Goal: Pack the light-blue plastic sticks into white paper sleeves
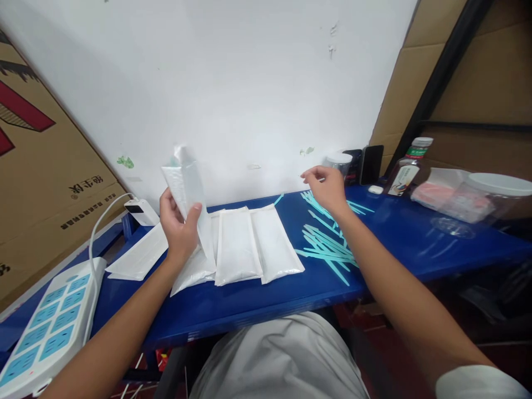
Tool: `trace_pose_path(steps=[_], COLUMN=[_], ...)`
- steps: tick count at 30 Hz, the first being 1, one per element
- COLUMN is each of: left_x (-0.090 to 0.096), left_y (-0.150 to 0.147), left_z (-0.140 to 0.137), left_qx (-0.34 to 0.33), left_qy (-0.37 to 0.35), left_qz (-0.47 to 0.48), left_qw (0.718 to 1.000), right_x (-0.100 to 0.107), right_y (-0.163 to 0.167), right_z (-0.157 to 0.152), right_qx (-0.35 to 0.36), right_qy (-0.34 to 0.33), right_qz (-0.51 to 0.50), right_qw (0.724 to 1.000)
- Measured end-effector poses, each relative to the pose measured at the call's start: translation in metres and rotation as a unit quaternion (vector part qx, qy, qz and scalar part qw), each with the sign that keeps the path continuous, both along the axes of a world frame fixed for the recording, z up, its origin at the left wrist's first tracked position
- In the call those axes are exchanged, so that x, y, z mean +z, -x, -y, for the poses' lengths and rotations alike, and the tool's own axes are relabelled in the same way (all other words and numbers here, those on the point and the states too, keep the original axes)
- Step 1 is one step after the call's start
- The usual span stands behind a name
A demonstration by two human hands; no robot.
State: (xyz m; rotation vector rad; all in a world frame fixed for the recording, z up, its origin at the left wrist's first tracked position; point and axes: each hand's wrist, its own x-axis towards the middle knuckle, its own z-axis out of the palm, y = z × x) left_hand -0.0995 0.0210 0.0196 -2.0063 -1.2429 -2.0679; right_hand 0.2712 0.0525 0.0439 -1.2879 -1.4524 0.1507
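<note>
My left hand (179, 226) is closed around a white plastic pouch (189, 183), holding it upright with its top end raised above the table. A faint turquoise tint shows near the pouch's top. Below and beside it, several flat white pouches (239, 244) lie in an overlapping row. My right hand (327, 188) hovers over a scattered pile of thin turquoise strips (328, 249). Its thumb and fingers are drawn together in a loose pinch, and no strip shows between them.
A blue table (257, 302) meets a white wall. At left are a power strip (54, 321), a small white device (141, 211) and folded white sheets (139, 257). At right stand a bottle (409, 166), phones (371, 164), a clear jar (477, 199) and a white-lidded jar (339, 160).
</note>
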Motion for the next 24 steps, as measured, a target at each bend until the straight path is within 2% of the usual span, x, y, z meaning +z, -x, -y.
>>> trace_pose_path(steps=[2,3,5,7,8,10,12,14,16,18,20,22,24], left_x=[-0.002,-0.004,-0.008,-0.011,-0.011,-0.010,-0.004,0.006,0.016,0.024,0.027,0.024,0.017], left_y=[0.003,0.003,0.000,-0.005,-0.007,-0.011,-0.010,-0.005,0.002,0.008,0.010,0.008,0.003], left_z=[-0.004,-0.005,-0.005,-0.003,-0.001,0.003,0.007,0.011,0.014,0.016,0.017,0.018,0.017], left_qx=[-0.006,-0.016,-0.043,-0.058,-0.060,-0.055,-0.038,-0.003,0.030,0.025,-0.022,-0.069,-0.088], left_qy=[0.022,0.036,0.065,0.092,0.101,0.104,0.089,0.063,0.044,0.047,0.083,0.136,0.187], left_qz=[0.006,0.003,-0.014,-0.051,-0.072,-0.100,-0.110,-0.118,-0.144,-0.201,-0.289,-0.377,-0.438], left_qw=[1.000,0.999,0.997,0.993,0.990,0.988,0.989,0.991,0.988,0.978,0.954,0.913,0.875], right_x=[-0.002,-0.003,-0.004,-0.005,-0.006,-0.008,-0.012,-0.016,-0.019,-0.022,-0.023,-0.024,-0.026], right_y=[-0.015,-0.023,-0.034,-0.039,-0.039,-0.038,-0.034,-0.031,-0.031,-0.032,-0.036,-0.039,-0.042], right_z=[-0.003,-0.004,-0.005,-0.005,-0.006,-0.007,-0.009,-0.013,-0.017,-0.021,-0.024,-0.025,-0.027], right_qx=[-0.041,-0.049,-0.034,-0.004,0.008,0.028,0.056,0.058,0.031,0.003,-0.016,-0.033,-0.052], right_qy=[0.095,0.163,0.312,0.425,0.457,0.483,0.481,0.463,0.445,0.436,0.432,0.432,0.439], right_qz=[0.137,0.203,0.307,0.369,0.388,0.413,0.422,0.420,0.414,0.407,0.402,0.398,0.398], right_qw=[0.985,0.964,0.898,0.827,0.801,0.772,0.766,0.778,0.794,0.803,0.807,0.809,0.804])
